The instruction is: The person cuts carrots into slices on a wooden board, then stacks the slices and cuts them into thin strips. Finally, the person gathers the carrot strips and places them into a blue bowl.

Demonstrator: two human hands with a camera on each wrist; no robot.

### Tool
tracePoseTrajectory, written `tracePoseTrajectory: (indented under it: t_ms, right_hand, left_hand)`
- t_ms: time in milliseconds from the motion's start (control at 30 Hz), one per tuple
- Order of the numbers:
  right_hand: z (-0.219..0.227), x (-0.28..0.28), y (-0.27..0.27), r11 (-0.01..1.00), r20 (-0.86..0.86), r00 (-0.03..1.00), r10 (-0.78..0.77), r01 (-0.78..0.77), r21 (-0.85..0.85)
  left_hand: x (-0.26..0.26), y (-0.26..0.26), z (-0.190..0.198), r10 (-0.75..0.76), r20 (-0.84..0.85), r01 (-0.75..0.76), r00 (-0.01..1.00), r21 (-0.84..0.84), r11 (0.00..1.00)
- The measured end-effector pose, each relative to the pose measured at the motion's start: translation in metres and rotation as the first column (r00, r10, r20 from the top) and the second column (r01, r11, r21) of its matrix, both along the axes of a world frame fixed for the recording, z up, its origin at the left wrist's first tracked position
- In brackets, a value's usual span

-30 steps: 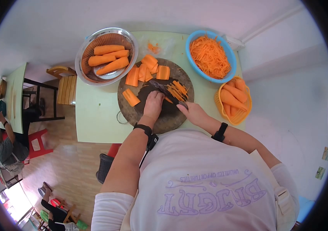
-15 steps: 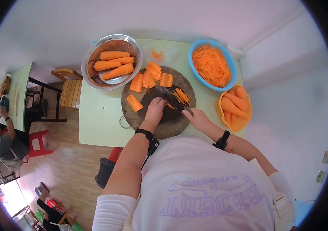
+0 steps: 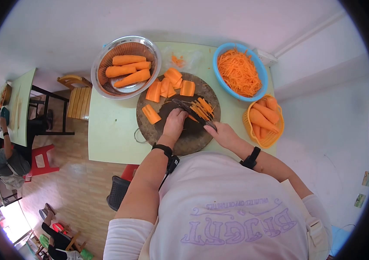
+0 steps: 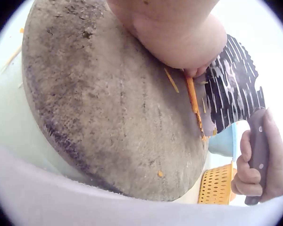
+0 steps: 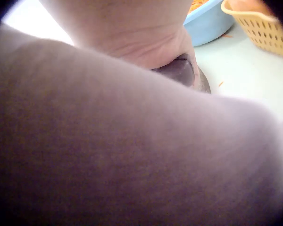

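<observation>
On the round wooden chopping board [image 3: 193, 145], my left hand [image 3: 174, 123] holds down a carrot slice [image 4: 192, 94] with bent fingers, its fingertips partly hidden. My right hand [image 3: 225, 134] grips the dark handle of a cleaver [image 4: 233, 82], whose broad blade stands right beside the left fingers. Pale streaks mark that blade in the left wrist view. Cut carrot strips [image 3: 205, 108] lie on the blade's far side. Flat carrot pieces [image 3: 152, 114] are spread over the board's left and back parts. Cloth covers most of the right wrist view, where the handle's end [image 5: 179, 71] shows.
A metal colander bowl [image 3: 95, 82] with several peeled carrots stands at the back left. At the back right is a blue basin [image 3: 263, 80] of shredded carrot, with a yellow basket [image 3: 273, 139] of whole carrots nearer me. Another person sits at a table [image 3: 22, 108] far left.
The head view has shifted slightly. The cleaver blade's tilt has varied beside the left hand, showing more of its face half a second ago. Both hands stay at nearly the same place on the board.
</observation>
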State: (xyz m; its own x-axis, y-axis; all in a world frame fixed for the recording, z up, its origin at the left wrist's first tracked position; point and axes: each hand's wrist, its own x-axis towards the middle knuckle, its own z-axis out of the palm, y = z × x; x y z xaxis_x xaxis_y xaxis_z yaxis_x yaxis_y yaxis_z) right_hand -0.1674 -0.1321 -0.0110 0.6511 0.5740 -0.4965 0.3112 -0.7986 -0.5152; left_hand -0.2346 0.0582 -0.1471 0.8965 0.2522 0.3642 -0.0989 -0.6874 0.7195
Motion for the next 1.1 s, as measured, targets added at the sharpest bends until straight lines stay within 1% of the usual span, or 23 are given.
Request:
tracePoseTrajectory:
  t_ms: [167, 267, 367, 433, 467, 533, 567, 633, 667, 733, 833, 933, 1100]
  right_hand:
    - [0.001, 0.003, 0.002, 0.998, -0.008, 0.999, 0.033, -0.033, -0.049]
    - [-0.009, 0.004, 0.0, 0.998, 0.006, 0.999, 0.048, -0.048, -0.039]
    - [-0.016, 0.003, -0.002, 1.0, 0.005, 1.0, 0.024, -0.024, -0.014]
    - [-0.013, 0.003, -0.004, 0.996, -0.063, 0.996, -0.058, 0.062, 0.068]
    - [-0.018, 0.003, -0.006, 0.996, -0.062, 0.996, -0.057, 0.061, 0.069]
    - [-0.031, 0.004, -0.011, 0.983, -0.055, 0.991, -0.124, 0.13, 0.126]
    - [-0.03, 0.004, -0.011, 0.984, -0.054, 0.991, -0.121, 0.127, 0.127]
    - [-0.024, 0.002, -0.01, 0.985, 0.008, 0.995, -0.101, 0.099, 0.143]
    - [-0.019, 0.001, -0.009, 0.985, 0.009, 0.995, -0.102, 0.1, 0.142]
    - [-0.01, 0.0, -0.005, 0.991, -0.023, 0.998, -0.054, 0.056, 0.122]
    - [-0.01, 0.001, -0.006, 0.996, -0.052, 0.998, -0.046, 0.05, 0.074]
    - [-0.013, 0.003, -0.006, 0.999, -0.033, 0.999, -0.02, 0.021, 0.041]
    - [-0.006, 0.002, -0.002, 1.0, -0.007, 1.0, 0.014, -0.014, 0.014]
  left_hand:
    - [-0.001, -0.001, 0.0, 0.009, -0.007, -0.009, 1.0, -0.001, 1.0]
    - [-0.001, -0.001, 0.003, 0.008, -0.014, -0.008, 1.0, 0.01, 1.0]
    - [0.0, 0.0, 0.002, 0.004, -0.02, -0.004, 1.0, 0.007, 1.0]
    - [-0.001, 0.0, -0.001, -0.006, -0.034, 0.007, 0.999, 0.022, 1.0]
    - [-0.001, 0.001, 0.0, -0.005, -0.033, 0.006, 0.999, 0.022, 1.0]
    - [0.0, 0.001, 0.002, -0.001, 0.006, 0.0, 1.0, 0.031, 1.0]
    - [-0.001, 0.002, 0.002, 0.002, 0.007, -0.002, 1.0, 0.032, 0.999]
    - [-0.001, 0.001, 0.0, -0.019, -0.025, 0.02, 1.0, 0.031, 0.999]
    - [-0.001, 0.001, -0.001, -0.02, -0.024, 0.021, 1.0, 0.029, 0.999]
    - [-0.001, 0.0, -0.002, -0.001, 0.01, 0.001, 1.0, 0.014, 1.0]
    - [0.0, -0.001, -0.001, 0.008, -0.003, -0.008, 1.0, 0.021, 1.0]
    - [-0.001, -0.001, -0.002, 0.009, -0.009, -0.008, 1.0, 0.027, 1.0]
    - [-0.001, 0.0, -0.002, -0.001, -0.012, 0.002, 1.0, 0.041, 0.999]
